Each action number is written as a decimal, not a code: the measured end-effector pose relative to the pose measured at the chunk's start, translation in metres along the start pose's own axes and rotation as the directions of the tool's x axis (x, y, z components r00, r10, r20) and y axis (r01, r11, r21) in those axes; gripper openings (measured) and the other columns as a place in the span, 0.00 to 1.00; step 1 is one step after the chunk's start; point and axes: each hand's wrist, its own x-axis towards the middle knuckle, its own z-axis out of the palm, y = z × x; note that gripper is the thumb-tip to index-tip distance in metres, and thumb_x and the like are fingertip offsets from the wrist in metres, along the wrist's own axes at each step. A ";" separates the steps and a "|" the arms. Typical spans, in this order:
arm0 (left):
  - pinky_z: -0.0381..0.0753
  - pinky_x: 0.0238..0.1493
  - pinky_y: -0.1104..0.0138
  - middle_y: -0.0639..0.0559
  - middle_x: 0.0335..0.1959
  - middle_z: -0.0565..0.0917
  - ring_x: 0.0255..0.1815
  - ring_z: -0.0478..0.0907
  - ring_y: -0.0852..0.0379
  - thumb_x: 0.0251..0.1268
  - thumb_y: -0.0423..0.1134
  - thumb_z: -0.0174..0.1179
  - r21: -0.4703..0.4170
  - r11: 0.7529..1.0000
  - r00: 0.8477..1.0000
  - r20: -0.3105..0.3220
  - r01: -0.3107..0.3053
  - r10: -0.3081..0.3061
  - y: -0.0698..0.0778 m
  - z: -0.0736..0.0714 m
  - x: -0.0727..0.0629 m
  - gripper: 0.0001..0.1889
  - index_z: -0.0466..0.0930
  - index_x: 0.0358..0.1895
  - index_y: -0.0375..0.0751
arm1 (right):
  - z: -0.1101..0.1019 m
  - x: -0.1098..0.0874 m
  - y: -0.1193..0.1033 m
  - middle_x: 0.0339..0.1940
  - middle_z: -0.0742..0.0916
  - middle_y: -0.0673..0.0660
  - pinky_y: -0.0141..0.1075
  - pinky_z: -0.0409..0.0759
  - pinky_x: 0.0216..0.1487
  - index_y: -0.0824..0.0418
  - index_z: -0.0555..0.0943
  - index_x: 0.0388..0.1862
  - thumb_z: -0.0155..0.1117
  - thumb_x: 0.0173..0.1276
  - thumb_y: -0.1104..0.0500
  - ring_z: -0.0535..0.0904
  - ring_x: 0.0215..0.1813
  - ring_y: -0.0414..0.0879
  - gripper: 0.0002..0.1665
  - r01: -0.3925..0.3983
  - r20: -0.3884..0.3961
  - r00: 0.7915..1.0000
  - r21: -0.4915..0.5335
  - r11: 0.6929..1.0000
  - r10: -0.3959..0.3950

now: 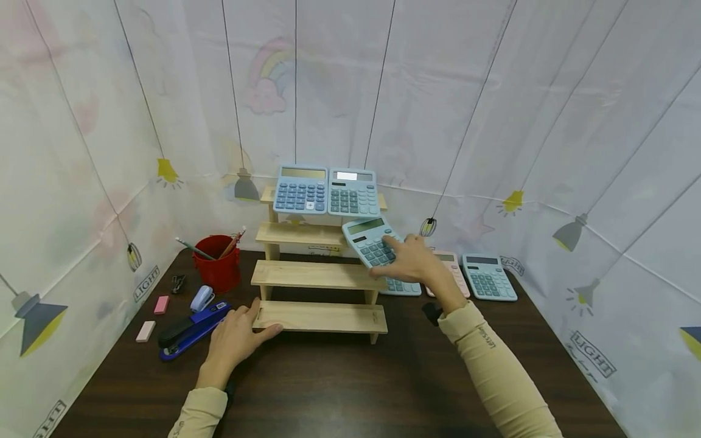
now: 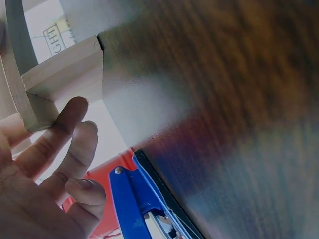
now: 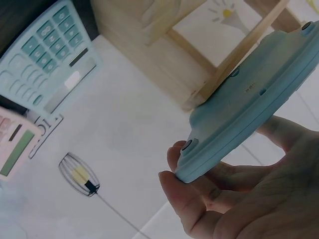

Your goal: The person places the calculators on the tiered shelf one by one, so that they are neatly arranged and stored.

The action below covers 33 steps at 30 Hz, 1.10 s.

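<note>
Blue calculator point(image 1: 368, 241), tilted, its lower end within the pinching right grip point(image 1: 414, 260), left grip point(image 1: 235, 336) spread at the bottom shelf point(image 1: 323, 317)

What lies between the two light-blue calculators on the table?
In the head view, a pink calculator, partly hidden by the right arm, sits between the left light-blue calculator and the rightmost one.
</note>
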 end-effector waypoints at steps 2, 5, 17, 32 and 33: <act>0.81 0.46 0.49 0.38 0.53 0.83 0.48 0.79 0.42 0.57 0.78 0.56 -0.001 1.000 1.000 0.004 0.001 -0.001 0.001 0.001 0.000 0.52 0.67 0.74 0.40 | 0.001 0.001 -0.002 0.64 0.73 0.76 0.59 0.77 0.53 0.50 0.59 0.81 0.60 0.55 0.22 0.69 0.60 0.67 0.61 0.005 0.006 1.000 0.003 1.000 -0.005; 0.81 0.46 0.49 0.38 0.53 0.83 0.47 0.79 0.43 0.56 0.78 0.56 -0.004 1.000 1.000 0.005 0.005 -0.005 0.001 0.001 0.000 0.52 0.67 0.74 0.40 | 0.002 0.001 -0.006 0.65 0.72 0.77 0.59 0.77 0.53 0.50 0.58 0.81 0.59 0.55 0.22 0.70 0.61 0.67 0.61 0.008 0.010 1.000 0.004 1.000 -0.008; 0.81 0.44 0.50 0.38 0.52 0.84 0.46 0.79 0.42 0.57 0.77 0.57 0.012 1.000 1.000 -0.010 -0.004 0.004 0.001 0.002 0.000 0.51 0.67 0.74 0.40 | 0.011 0.009 -0.018 0.64 0.73 0.77 0.56 0.78 0.50 0.50 0.59 0.81 0.60 0.54 0.21 0.71 0.60 0.66 0.62 0.019 -0.030 0.999 0.017 1.000 -0.018; 0.81 0.43 0.49 0.38 0.52 0.83 0.45 0.79 0.43 0.56 0.77 0.57 0.011 1.000 1.000 -0.011 -0.005 0.005 0.000 0.003 0.000 0.52 0.67 0.74 0.39 | 0.031 0.026 -0.037 0.62 0.73 0.76 0.58 0.76 0.51 0.53 0.66 0.77 0.57 0.53 0.17 0.70 0.58 0.68 0.62 -0.010 -0.213 0.977 0.021 1.000 0.014; 0.80 0.43 0.49 0.38 0.52 0.83 0.45 0.79 0.43 0.56 0.77 0.57 0.009 1.000 1.000 -0.011 -0.006 0.006 0.000 0.004 0.000 0.52 0.67 0.74 0.39 | 0.034 0.028 -0.038 0.62 0.73 0.77 0.59 0.76 0.52 0.53 0.66 0.77 0.57 0.52 0.17 0.70 0.59 0.68 0.62 -0.019 -0.224 0.974 0.027 0.999 0.024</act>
